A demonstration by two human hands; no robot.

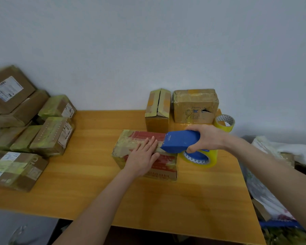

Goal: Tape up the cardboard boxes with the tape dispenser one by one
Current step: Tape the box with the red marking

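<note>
Cardboard box, mid-table: a squat oblong with red print on its top and front. Glossy yellowish tape crosses the lid and wrinkles at the left corner. The edges are soft and slightly crushed.

Left hand lies flat on the lid, fingers straight and together, palm down.

Tape dispenser: a smooth blue plastic wedge with its nose at the box's right top edge, just beside the left fingertips. Its tape roll, translucent yellow with a blue core, hangs off the box's right side, close over the table.

Right hand is wrapped round the dispenser's rear, fingers curled under and thumb on top.

Table: orange wood-grain laminate with a straight front edge. There is bare surface in front of the box and to its left.

Behind the box and close to it, against the wall, are a narrow upright box with a split top seam and a dented, torn box. A spare tape roll stands by the table's far right corner.

On the left side taped parcels, some labelled, are stacked and reach the table's left edge.

Past the right edge lie crumpled plastic bags.
</note>
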